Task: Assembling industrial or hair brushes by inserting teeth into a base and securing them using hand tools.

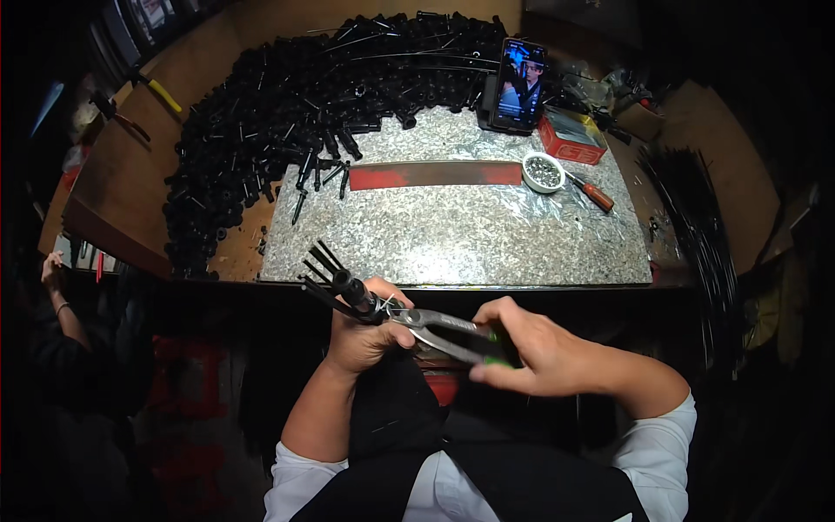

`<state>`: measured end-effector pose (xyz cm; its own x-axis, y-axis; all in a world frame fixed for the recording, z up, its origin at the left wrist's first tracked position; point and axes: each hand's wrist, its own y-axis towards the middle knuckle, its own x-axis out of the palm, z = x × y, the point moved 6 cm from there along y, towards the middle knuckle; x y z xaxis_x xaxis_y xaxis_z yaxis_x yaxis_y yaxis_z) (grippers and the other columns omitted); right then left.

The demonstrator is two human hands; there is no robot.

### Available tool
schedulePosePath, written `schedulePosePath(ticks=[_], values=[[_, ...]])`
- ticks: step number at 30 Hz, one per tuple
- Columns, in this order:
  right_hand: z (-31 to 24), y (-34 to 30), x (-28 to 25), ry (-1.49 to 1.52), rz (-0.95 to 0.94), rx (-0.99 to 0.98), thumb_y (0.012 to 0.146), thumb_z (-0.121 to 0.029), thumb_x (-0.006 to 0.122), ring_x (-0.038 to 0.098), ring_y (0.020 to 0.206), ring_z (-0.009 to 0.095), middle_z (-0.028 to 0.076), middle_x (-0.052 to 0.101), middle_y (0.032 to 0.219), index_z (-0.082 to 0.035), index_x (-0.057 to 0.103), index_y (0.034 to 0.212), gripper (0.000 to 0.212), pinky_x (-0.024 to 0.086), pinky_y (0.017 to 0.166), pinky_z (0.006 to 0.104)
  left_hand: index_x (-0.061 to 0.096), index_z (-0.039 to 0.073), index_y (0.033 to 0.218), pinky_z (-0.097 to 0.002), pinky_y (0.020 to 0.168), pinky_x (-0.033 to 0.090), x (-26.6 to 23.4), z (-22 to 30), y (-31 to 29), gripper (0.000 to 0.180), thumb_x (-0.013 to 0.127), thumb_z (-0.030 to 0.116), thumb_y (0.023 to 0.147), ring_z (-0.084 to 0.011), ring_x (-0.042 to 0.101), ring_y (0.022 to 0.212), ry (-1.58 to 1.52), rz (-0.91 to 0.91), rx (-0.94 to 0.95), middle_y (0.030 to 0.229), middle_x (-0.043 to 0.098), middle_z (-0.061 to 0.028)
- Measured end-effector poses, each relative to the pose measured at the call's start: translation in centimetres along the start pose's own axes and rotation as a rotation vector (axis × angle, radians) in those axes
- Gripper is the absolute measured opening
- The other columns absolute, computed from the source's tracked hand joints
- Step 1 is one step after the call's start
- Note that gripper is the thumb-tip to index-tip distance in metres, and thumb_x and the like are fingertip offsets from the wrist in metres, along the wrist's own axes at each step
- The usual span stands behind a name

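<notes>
My left hand (355,346) is closed around a black tubular part (351,291) with several thin black rods fanning out at its upper left end. My right hand (544,355) grips the green handles of metal pincers (419,318); the handles are spread apart. The jaws sit beside my left thumb, at bits of pale wire by the lower end of the black part. Whether the jaws bite the wire, I cannot tell. Both hands are in front of the speckled stone slab (417,235), above my lap.
Black tubular parts (287,96) are heaped at the back left. On the slab lie a red-and-brown strip (435,176), a white bowl (544,188) of small metal pieces, a screwdriver (595,194), a red box (571,139) and a propped phone (519,85). Black rods (691,226) hang right; another person's hand (54,270) is left.
</notes>
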<state>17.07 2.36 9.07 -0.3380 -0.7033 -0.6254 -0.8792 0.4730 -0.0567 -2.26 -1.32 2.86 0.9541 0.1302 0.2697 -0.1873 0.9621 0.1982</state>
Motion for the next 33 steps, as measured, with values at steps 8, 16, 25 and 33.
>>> schedulePosePath(ticks=[8, 16, 25, 33], values=[[0.6, -0.5, 1.5, 0.595, -0.334, 0.397, 0.096, -0.026, 0.05, 0.061, 0.059, 0.015, 0.007, 0.06, 0.072, 0.001, 0.052, 0.092, 0.028, 0.048, 0.054, 0.0297, 0.064, 0.001, 0.084, -0.0241, 0.066, 0.042, -0.2, 0.7, -0.1, 0.06, 0.091, 0.036, 0.043, -0.0108, 0.054, 0.072, 0.088, -0.047, 0.054, 0.079, 0.06, -0.0016], [-0.7, -0.5, -0.2, -0.404, 0.236, -0.269, 0.073, -0.021, 0.078, 0.06, 0.074, 0.028, 0.017, 0.056, 0.089, 0.004, 0.042, 0.107, 0.055, 0.049, 0.061, 0.0345, 0.063, 0.001, 0.084, -0.0222, 0.062, 0.04, -0.7, 0.3, 0.0, 0.062, 0.088, 0.044, 0.048, -0.0088, 0.052, 0.07, 0.04, 0.035, 0.057, 0.076, 0.057, -0.0005], [3.3, -0.8, 2.0, 0.675, -0.454, 0.463, 0.093, -0.02, 0.054, 0.062, 0.057, 0.017, 0.01, 0.062, 0.07, -0.002, 0.051, 0.088, 0.019, 0.05, 0.051, 0.0281, 0.057, -0.002, 0.094, -0.019, 0.055, 0.035, 0.5, 1.0, 0.9, 0.084, 0.078, 0.063, 0.045, -0.0046, 0.049, 0.062, 0.033, -0.139, 0.005, 0.071, 0.054, 0.0014], [1.6, 0.6, -0.2, -0.274, 0.034, -0.104, 0.083, -0.029, 0.067, 0.06, 0.071, 0.025, 0.015, 0.054, 0.078, 0.001, 0.048, 0.113, 0.047, 0.047, 0.062, 0.0332, 0.063, 0.003, 0.083, -0.0224, 0.063, 0.039, 0.2, 1.1, 1.0, 0.065, 0.086, 0.052, 0.046, -0.0085, 0.051, 0.069, 0.115, -0.023, 0.005, 0.078, 0.056, 0.0004]])
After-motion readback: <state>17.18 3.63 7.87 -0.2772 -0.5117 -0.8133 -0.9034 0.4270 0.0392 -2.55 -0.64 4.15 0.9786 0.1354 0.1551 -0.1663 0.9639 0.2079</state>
